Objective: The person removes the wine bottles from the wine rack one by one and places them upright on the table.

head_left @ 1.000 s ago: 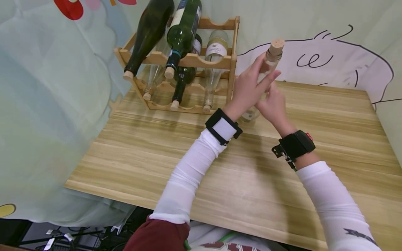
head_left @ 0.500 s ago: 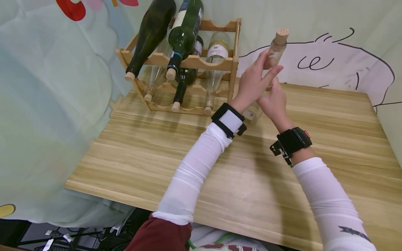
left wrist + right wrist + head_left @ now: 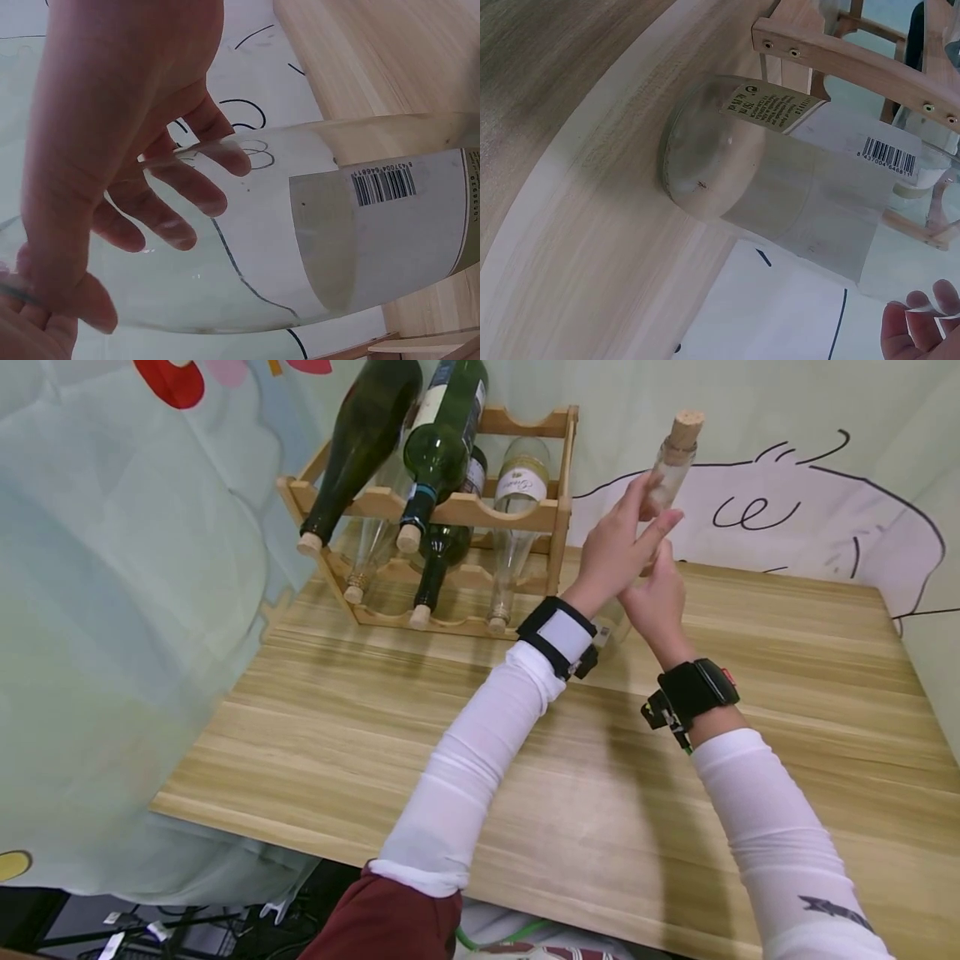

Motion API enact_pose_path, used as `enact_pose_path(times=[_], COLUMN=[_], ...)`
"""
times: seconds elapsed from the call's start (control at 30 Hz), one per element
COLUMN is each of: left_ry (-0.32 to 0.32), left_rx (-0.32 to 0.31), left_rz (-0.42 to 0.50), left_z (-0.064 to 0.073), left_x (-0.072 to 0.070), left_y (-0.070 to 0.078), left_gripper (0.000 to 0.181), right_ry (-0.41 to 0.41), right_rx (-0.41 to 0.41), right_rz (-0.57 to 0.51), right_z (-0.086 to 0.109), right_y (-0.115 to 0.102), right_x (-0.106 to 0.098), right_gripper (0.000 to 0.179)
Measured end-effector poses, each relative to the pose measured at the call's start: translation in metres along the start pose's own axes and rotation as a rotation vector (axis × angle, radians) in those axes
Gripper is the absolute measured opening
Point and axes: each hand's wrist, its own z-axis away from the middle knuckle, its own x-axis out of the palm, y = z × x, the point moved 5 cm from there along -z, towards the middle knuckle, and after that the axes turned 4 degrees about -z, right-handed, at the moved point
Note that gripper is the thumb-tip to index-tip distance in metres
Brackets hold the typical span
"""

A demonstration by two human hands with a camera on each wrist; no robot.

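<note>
A clear glass wine bottle (image 3: pixel 670 477) is held tilted, its cork (image 3: pixel 686 431) up and away to the right. My left hand (image 3: pixel 618 547) grips it near the shoulder and neck; in the left wrist view its fingers curve along the glass with the thumb opposite. Just below and to the right, my right hand (image 3: pixel 656 602) holds the same bottle, its fingers mostly hidden behind the left hand in the head view. The right wrist view shows the bottle's base and its barcode label (image 3: pixel 877 154), with fingertips (image 3: pixel 922 322) at the lower right.
A two-tier wooden wine rack (image 3: pixel 491 510) stands left of the hands. Two dark bottles, a green bottle (image 3: pixel 442 439) and clear bottles (image 3: pixel 517 502), all corked, lie in it. The wooden table (image 3: pixel 450 727) meets a printed cloth (image 3: pixel 787 510) at the back.
Both hands have shifted slightly up and right in the head view, carrying the bottle along. The cork now sits higher; the rack and its bottles stay put.
</note>
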Motion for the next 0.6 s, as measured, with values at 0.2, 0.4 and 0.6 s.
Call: enact_pose_path(times=[0.2, 0.4, 0.6], left_ry=[-0.019, -0.026, -0.016], left_rx=[-0.039, -0.041, -0.036], left_rz=[0.047, 0.078, 0.094], left_z=[-0.006, -0.005, -0.004], left_x=[0.002, 0.002, 0.003], left_y=[-0.010, -0.013, -0.015], left_gripper=[0.056, 0.053, 0.055], right_ry=[0.031, 0.050, 0.055], right_rx=[0.008, 0.003, -0.001], right_rz=[-0.014, -0.019, -0.012], right_z=[-0.001, -0.001, -0.002], right_y=[0.002, 0.002, 0.001], right_x=[0.006, 0.008, 0.009], right_gripper=[0.038, 0.039, 0.041])
